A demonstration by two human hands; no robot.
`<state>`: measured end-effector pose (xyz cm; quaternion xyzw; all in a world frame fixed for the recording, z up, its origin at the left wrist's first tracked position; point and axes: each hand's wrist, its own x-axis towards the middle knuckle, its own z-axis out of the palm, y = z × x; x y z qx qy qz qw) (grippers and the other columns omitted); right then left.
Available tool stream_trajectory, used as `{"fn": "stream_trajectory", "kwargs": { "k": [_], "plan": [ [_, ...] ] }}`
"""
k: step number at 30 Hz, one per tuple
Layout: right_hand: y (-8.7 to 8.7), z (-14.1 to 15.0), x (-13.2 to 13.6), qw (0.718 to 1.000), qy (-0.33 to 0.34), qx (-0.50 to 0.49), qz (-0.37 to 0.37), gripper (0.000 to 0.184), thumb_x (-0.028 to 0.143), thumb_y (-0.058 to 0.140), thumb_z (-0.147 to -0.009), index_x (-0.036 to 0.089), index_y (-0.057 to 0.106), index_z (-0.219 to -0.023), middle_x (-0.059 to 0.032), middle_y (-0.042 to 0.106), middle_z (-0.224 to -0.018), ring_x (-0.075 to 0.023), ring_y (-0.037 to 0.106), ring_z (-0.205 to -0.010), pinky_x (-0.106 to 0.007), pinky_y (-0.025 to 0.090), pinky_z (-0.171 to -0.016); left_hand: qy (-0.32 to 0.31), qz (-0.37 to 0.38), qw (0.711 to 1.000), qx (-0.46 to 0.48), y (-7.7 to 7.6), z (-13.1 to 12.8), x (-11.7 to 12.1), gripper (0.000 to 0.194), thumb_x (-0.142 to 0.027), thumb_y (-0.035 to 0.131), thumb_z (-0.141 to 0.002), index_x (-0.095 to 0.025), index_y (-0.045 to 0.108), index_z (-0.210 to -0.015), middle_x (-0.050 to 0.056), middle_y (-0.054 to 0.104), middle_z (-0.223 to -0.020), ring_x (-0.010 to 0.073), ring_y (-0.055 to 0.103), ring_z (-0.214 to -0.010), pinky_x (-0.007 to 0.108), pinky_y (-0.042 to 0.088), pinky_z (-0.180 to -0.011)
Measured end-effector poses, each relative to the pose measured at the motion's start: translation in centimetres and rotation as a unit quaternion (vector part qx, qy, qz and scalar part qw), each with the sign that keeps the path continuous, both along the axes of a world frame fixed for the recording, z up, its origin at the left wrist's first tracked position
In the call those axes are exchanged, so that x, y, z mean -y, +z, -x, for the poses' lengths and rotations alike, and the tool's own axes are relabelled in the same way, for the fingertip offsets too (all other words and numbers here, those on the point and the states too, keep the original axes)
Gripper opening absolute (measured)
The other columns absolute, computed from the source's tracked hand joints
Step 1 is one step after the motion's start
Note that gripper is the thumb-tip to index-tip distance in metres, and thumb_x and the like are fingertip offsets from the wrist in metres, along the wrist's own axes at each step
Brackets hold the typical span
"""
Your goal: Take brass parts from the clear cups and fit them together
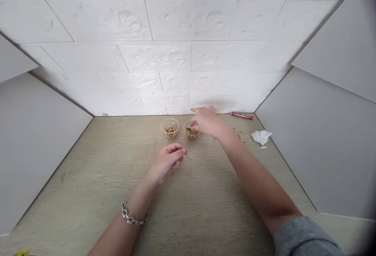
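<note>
Two small clear cups stand side by side near the back of a wooden table [88, 177], each holding several small brown pieces. My right hand [207, 122] reaches over the right cup [190, 131], fingertips pinched together just above its rim; what they hold is too small to make out. My left hand [169, 161] hovers over the table in front of the left cup [170, 128], fingers curled toward the thumb, wrist wearing a metal bracelet [132, 216].
Several loose brown pieces [238, 133] lie scattered right of the cups. A crumpled white paper [261, 136] sits by the right wall, a red pen-like object [241, 115] against the white brick back wall. Grey panels close in both sides.
</note>
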<state>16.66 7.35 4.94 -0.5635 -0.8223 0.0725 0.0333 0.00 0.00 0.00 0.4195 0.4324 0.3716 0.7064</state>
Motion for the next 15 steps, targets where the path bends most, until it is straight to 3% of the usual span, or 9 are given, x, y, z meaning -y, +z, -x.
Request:
{"fn": "stream_trajectory", "kwargs": {
  "k": [7, 15],
  "plan": [
    [-0.6, 1.0, -0.6, 0.996, 0.033, 0.072, 0.038, 0.017, 0.020, 0.056, -0.071, 0.022, 0.067, -0.084, -0.0107, 0.050, -0.114, -0.0315, 0.037, -0.109, -0.060, 0.019, -0.090, -0.042, -0.019, 0.998, -0.039, 0.3, 0.4, 0.0, 0.022, -0.032, 0.063, -0.066, -0.013, 0.053, -0.070, -0.001, 0.053, -0.063, 0.0026, 0.035, -0.044, 0.016, 0.021, -0.038],
    [-0.9, 1.3, -0.6, 0.996, 0.035, 0.085, 0.018, 0.020, 0.015, 0.046, -0.076, 0.017, 0.065, -0.081, -0.0123, 0.051, -0.112, -0.0292, 0.039, -0.107, -0.063, 0.012, -0.091, -0.054, 0.001, 0.997, -0.048, 0.2, 0.3, 0.1, 0.023, -0.034, 0.062, -0.068, -0.012, 0.055, -0.070, 0.000, 0.051, -0.064, 0.0029, 0.037, -0.047, 0.015, 0.024, -0.039]
  ]
}}
